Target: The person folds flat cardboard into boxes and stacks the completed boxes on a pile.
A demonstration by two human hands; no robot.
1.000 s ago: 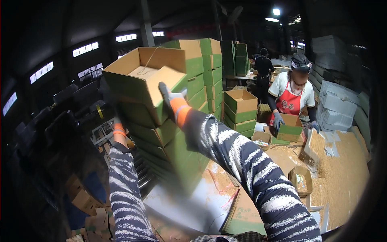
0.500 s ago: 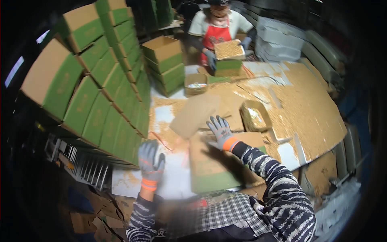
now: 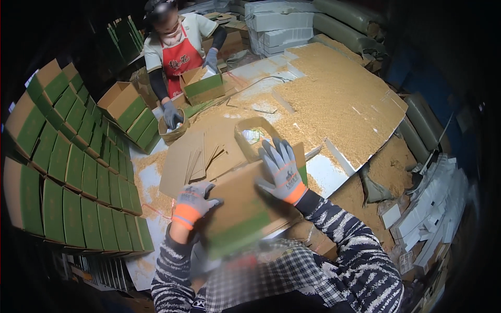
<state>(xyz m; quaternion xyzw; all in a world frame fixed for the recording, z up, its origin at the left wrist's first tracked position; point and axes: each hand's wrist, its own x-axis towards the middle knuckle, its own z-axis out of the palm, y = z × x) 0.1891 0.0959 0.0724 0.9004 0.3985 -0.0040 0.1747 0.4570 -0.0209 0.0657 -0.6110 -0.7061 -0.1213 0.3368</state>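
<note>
A folded brown-and-green cardboard box (image 3: 240,201) lies in front of me, its green band toward my body. At its upper left corner is my left hand (image 3: 192,201) in a grey glove with an orange cuff. Its thumb lies over the face and its fingers bend round the far edge. My right hand (image 3: 282,175), gloved alike, rests on the box's right part with fingers stretched and spread. Just beyond those fingertips stands an open brown container (image 3: 255,125) with shiny packets inside. Flat cardboard pieces (image 3: 182,151) lie beyond the box.
Stacked green-and-brown boxes (image 3: 75,167) line the left side. Across the table, a co-worker in a red apron (image 3: 180,60) holds a box (image 3: 203,87) and reaches into a small container (image 3: 175,134). Sawdust-like material (image 3: 334,88) covers the table's right; white foam boxes (image 3: 282,28) stand behind.
My view has turned right. My left hand has come onto the box's corner; my right hand stays spread over the box. The co-worker's hand has moved into the small container.
</note>
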